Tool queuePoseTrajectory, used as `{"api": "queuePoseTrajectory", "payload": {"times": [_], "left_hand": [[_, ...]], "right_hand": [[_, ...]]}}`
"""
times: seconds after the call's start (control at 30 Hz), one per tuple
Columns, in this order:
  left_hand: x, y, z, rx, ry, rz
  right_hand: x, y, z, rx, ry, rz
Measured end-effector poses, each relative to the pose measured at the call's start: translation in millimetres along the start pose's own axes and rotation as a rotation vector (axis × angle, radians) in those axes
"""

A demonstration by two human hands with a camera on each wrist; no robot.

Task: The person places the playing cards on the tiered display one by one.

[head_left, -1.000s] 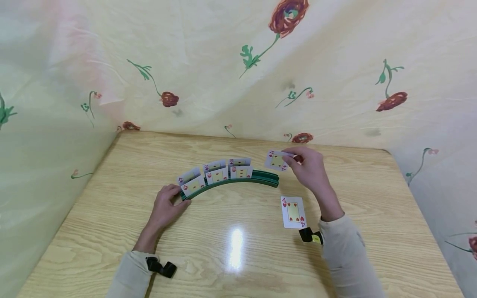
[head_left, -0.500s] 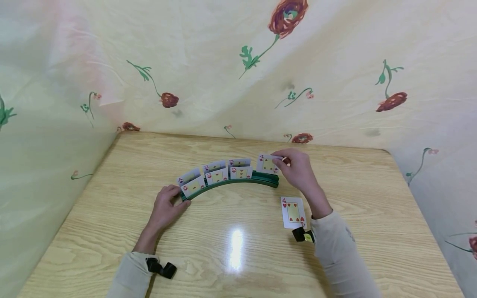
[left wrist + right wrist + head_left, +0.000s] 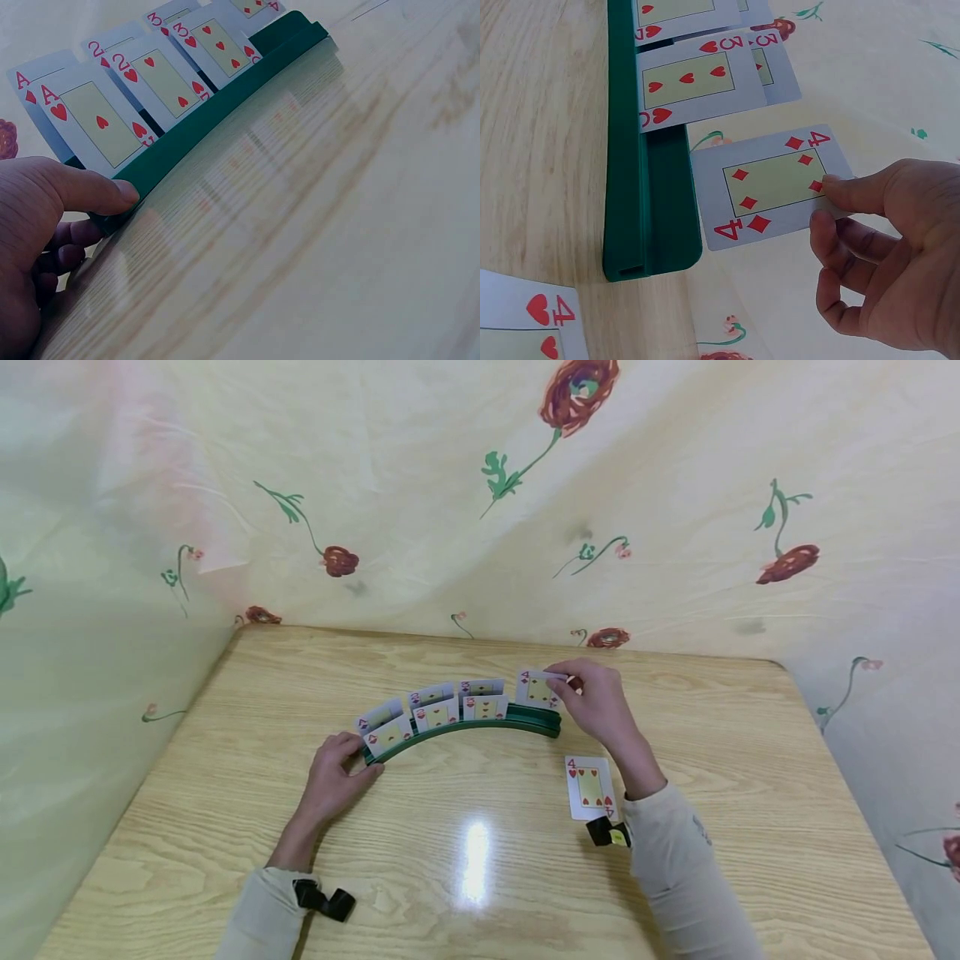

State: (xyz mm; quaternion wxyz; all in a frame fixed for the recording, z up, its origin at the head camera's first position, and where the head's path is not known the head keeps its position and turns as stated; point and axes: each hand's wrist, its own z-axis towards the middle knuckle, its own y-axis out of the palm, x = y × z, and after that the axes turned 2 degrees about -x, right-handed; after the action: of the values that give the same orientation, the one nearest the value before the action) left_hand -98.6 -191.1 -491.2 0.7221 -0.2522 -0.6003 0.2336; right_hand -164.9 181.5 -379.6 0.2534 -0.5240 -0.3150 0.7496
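A curved green card holder [image 3: 534,720] stands on the table, with two rows of playing cards upright in it. The front row shows the ace [image 3: 101,120], two [image 3: 156,84] and three of hearts [image 3: 217,49]; behind them stand the ace, two and three of diamonds. My left hand [image 3: 333,777] grips the holder's left end, thumb in front. My right hand [image 3: 596,697] pinches the four of diamonds [image 3: 776,186] by its outer edge, at the rear row near the holder's right end. The four of hearts [image 3: 591,787] lies face up on the table near my right wrist.
The wooden table [image 3: 420,860] meets a flower-printed cloth [image 3: 420,527] behind and at both sides. A black camera mount [image 3: 324,897] sits on my left wrist, another [image 3: 607,832] on my right, close to the four of hearts.
My right hand has moved left with the four of diamonds, bringing it to the holder's rear row, and has barely moved in the last half second. The left hand stays put.
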Motion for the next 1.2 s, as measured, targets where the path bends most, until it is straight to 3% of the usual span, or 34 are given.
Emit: {"api": "queuePoseTrajectory", "payload": {"times": [0.7,1.2], "left_hand": [[0.5,-0.3,-1.0,-0.001,0.003,-0.006],[0.3,-1.1,-0.9,0.000,0.007,-0.006]], "right_hand": [[2.2,6.5,-3.7,-0.098,0.035,-0.015],[-3.8,-11.5,-8.9,-0.068,-0.006,-0.017]]}}
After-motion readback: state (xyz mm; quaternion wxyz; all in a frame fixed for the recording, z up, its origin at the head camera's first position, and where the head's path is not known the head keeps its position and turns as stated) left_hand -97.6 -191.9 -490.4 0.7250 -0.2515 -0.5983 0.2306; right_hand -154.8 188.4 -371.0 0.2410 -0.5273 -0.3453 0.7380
